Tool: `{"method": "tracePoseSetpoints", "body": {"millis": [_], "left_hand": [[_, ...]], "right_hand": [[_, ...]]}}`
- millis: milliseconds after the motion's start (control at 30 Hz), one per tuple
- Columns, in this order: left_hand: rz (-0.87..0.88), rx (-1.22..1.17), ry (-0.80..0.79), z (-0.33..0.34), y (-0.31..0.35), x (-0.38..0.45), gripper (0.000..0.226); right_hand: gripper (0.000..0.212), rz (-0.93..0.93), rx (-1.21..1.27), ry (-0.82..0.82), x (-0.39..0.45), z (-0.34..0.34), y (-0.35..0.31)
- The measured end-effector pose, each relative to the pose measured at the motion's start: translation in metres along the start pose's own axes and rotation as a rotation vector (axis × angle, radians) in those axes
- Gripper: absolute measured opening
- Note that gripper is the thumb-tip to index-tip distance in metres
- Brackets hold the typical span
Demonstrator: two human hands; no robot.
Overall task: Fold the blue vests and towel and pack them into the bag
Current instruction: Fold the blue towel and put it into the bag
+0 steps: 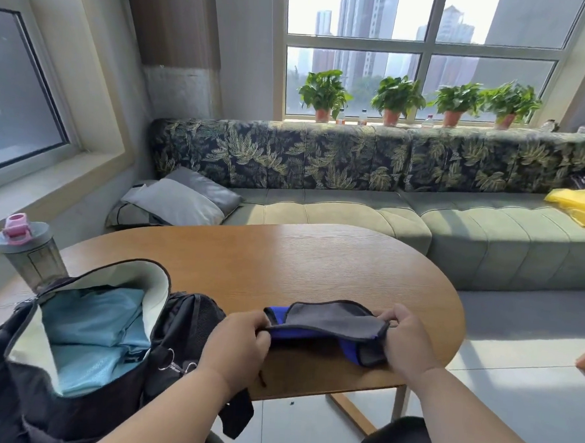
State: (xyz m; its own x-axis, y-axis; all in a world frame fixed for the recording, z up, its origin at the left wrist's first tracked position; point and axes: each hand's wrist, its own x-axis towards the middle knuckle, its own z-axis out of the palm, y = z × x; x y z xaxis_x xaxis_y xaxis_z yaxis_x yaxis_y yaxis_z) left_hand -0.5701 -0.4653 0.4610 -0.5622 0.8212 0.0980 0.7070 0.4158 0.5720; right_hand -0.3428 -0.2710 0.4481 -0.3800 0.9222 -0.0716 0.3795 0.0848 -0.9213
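1. Here, my left hand (234, 342) and right hand (405, 341) each pinch one end of a folded cloth (329, 326), fingers curled round its edges. The cloth is grey with bright blue showing beneath and a dark trim.
2. The cloth sits low over the near part of the wooden table (299, 262), its right end drooping toward the table's near edge; whether it touches the wood I cannot tell.
3. The black bag (79, 372) stands open at the table's left end, just beside my left hand. Light blue folded fabric (92, 332) lies inside it, and its pale lining flap is turned up.
4. A key ring (168, 359) hangs on the bag between the opening and my left wrist.
5. A grey bottle with a pink cap (25, 249) stands behind the bag, at the table's far left.
6. Beyond the table: a green sofa (455, 231) with a leaf-print back, grey cushions (179, 200) at its left end, yellow cloth (583, 208) at its right.
7. Potted plants (398, 97) line the windowsill.
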Motion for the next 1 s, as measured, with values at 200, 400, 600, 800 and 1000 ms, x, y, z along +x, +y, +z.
{"method": "tracePoseSetpoints", "body": {"millis": [200, 400, 600, 800, 1000], "left_hand": [[-0.082, -0.169, 0.15, -0.041, 0.02, 0.039, 0.018], [-0.008, -0.033, 0.242, -0.095, 0.029, 0.106, 0.01], [0.086, -0.244, 0.412, -0.13, 0.045, 0.118, 0.007], [0.032, -0.05, -0.04, -0.082, -0.002, 0.067, 0.017], [-0.036, -0.013, -0.308, -0.059, -0.022, 0.027, 0.014]], "right_hand": [[0.005, -0.02, 0.09, 0.011, 0.015, -0.007, -0.037], [0.027, -0.074, 0.139, 0.074, 0.066, -0.008, -0.084], [0.015, -0.199, 0.266, 0.03, 0.086, -0.022, -0.125], [0.017, -0.037, 0.074, -0.111, 0.033, -0.018, -0.04], [0.028, 0.166, -0.018, -0.165, -0.015, -0.017, 0.016]]}}
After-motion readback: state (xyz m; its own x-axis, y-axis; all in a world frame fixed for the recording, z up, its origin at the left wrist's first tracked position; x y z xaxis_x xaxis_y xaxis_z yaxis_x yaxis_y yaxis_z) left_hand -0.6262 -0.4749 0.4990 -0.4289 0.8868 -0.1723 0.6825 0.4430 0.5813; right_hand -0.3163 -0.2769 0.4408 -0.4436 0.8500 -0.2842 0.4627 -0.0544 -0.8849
